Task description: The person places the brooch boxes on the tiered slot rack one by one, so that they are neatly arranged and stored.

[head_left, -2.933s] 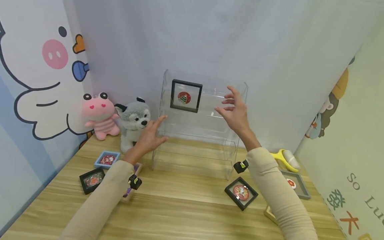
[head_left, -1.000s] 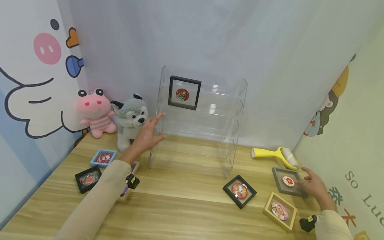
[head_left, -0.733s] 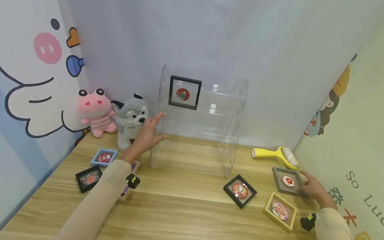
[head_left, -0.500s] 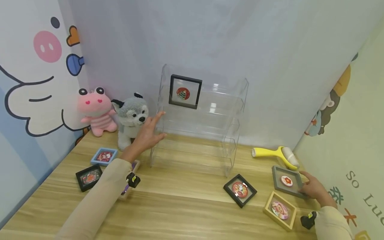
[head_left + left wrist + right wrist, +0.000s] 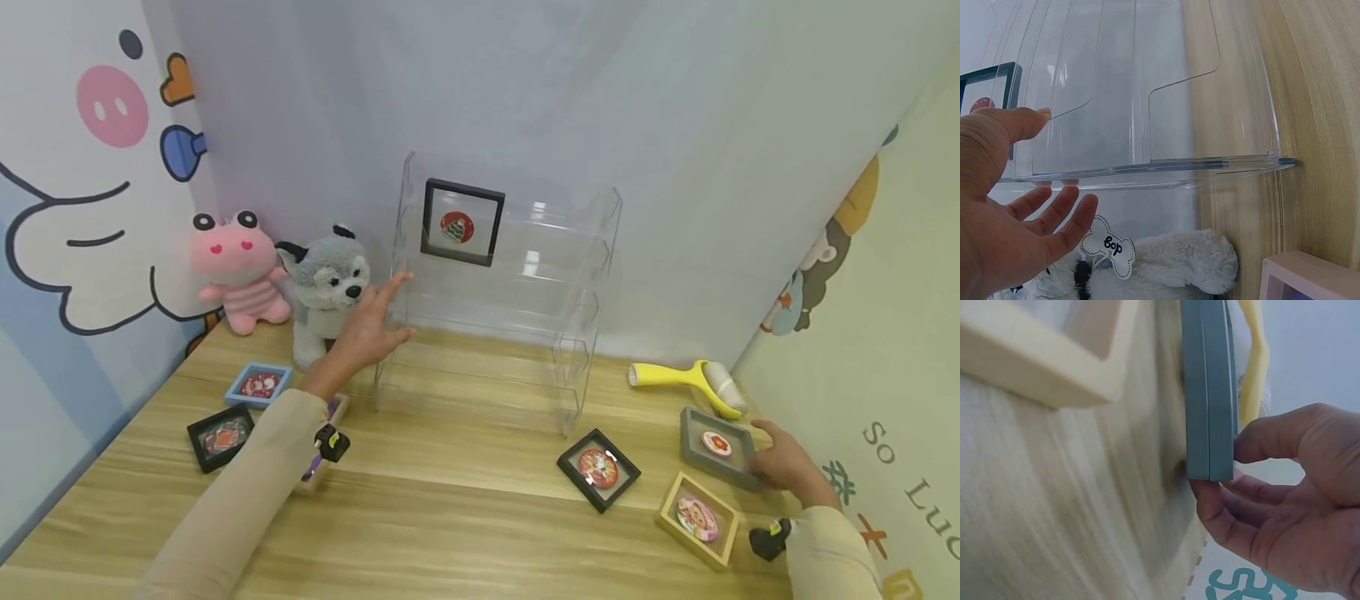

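Just ahead of the gray frame (image 5: 716,472) sits the yellow-handled roller (image 5: 675,377), and the beige frame (image 5: 690,547) is near it on the desk (image 5: 450,533). A black frame (image 5: 579,487) lies further in, in front of the clear stand (image 5: 517,312); the husky plush (image 5: 330,287) crowds the left hand (image 5: 367,329), thumb and fingers spread at the stand's side, holding nothing, contact unclear. And the gray one, at the desk's right end: a flat square, a white badge with a red flower inside. The right hand (image 5: 785,461) has its near corner pinched, thumb on the face, fingers beneath! Nearly three seconds ago that hand was up beside the stand; now it's down here, gripping.
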{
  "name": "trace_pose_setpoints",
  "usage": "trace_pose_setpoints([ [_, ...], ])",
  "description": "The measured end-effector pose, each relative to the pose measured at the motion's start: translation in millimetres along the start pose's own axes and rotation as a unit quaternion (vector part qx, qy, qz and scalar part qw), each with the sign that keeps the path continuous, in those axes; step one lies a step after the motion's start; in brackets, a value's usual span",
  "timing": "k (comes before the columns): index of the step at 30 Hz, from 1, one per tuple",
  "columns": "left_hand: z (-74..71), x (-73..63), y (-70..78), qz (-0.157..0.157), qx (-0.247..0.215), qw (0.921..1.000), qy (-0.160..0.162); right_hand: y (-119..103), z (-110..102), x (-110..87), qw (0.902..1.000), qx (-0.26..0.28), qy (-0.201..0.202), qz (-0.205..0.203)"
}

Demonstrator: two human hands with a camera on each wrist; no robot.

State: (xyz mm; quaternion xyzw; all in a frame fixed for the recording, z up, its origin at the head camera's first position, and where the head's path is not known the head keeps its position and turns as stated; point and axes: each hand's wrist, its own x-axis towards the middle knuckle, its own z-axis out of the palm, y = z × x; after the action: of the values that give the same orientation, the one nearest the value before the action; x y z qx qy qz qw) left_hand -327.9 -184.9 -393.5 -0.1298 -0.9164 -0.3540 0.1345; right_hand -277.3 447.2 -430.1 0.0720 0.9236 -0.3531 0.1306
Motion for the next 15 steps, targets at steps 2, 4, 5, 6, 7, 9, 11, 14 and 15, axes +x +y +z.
trace_pose_setpoints([
  [2,-0.3,-0.2,0.6,-0.002,-0.002,1.0000,-0.001,0.3,-0.7,0.8,0.9999,0.010,-0.010,0.007],
  [4,-0.3,0.0,0.3,-0.002,-0.002,1.0000,-0.002,1.0,-1.1,1.6,0.9995,0.019,-0.021,0.014],
  [5,-0.3,0.0,0.4,-0.002,-0.002,1.0000,-0.003,1.2,-1.5,1.7,0.9992,0.025,-0.028,0.015],
  [6,-0.4,0.1,0.5,-0.002,-0.002,1.0000,-0.004,1.5,-1.8,1.9,0.9988,0.031,-0.034,0.017],
  [7,-0.5,0.2,0.5,-0.002,-0.002,1.0000,-0.005,1.8,-2.2,1.9,0.9982,0.039,-0.041,0.018],
  [9,-0.8,0.4,0.5,-0.002,-0.001,1.0000,-0.005,1.4,-3.4,1.2,0.9970,0.054,-0.051,0.021],
  [11,-1.4,0.1,1.0,-0.002,-0.003,1.0000,-0.006,0.2,-5.2,0.1,0.9954,0.068,-0.064,0.024],
  [14,-2.0,-0.3,1.0,-0.002,-0.004,1.0000,-0.006,-1.4,-7.8,-2.1,0.9928,0.080,-0.084,0.029],
  [15,-2.0,-0.6,1.1,-0.003,-0.006,1.0000,-0.006,-1.7,-8.6,-2.6,0.9916,0.083,-0.095,0.028],
])
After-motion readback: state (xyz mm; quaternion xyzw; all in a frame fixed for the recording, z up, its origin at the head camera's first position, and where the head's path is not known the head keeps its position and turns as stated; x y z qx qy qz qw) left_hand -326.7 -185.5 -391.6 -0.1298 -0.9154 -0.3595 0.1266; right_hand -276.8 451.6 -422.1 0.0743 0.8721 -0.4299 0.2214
